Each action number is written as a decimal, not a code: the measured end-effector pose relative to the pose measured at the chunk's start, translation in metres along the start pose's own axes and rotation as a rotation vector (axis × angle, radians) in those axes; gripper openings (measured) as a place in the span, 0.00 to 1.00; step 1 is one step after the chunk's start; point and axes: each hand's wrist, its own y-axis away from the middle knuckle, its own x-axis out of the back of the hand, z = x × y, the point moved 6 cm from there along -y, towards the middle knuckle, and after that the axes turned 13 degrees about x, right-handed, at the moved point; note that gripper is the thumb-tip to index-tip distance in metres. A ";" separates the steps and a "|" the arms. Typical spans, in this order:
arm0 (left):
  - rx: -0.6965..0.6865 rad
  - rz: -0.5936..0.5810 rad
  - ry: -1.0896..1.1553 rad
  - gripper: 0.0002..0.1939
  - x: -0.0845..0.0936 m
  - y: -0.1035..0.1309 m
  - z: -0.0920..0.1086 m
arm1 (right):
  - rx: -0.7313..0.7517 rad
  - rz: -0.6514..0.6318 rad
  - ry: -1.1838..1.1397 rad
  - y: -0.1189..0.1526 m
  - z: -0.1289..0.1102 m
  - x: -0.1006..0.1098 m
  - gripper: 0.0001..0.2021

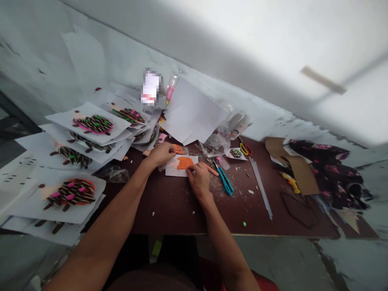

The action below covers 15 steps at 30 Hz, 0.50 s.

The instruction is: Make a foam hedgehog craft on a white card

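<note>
A small white card (177,172) lies on the dark red table (169,210), with a flat orange shape (184,162) on it. More orange material (179,149) sits in clear plastic just behind the card. My left hand (163,154) is at that orange material, fingers bent together; what they hold, if anything, is hidden. My right hand (199,178) rests at the card's right edge beside the orange shape, its fingertips drawn together, and I cannot make out anything between them. Just right of that hand lies an orange stick-like tool (210,168).
Stacked sheets with hedgehog pictures (93,124) fill the left. Blank paper (194,109) and a lit phone (150,87) stand behind. To the right are teal-handled pliers (224,180), scissors (245,148), glue sticks (261,188), a yellow glue gun (290,182) and floral cloth (333,173).
</note>
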 end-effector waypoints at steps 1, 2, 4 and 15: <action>-0.002 -0.001 -0.001 0.09 0.000 0.000 0.000 | 0.006 -0.008 0.020 0.000 -0.001 0.000 0.06; -0.007 -0.002 0.000 0.09 0.000 0.000 0.000 | 0.014 -0.015 0.038 0.000 -0.002 -0.001 0.06; -0.021 -0.003 -0.001 0.09 0.000 0.000 0.000 | 0.031 -0.030 0.067 0.001 -0.004 -0.001 0.07; -0.010 0.012 -0.019 0.09 -0.001 -0.001 -0.002 | 0.091 -0.079 0.158 0.012 -0.018 0.003 0.10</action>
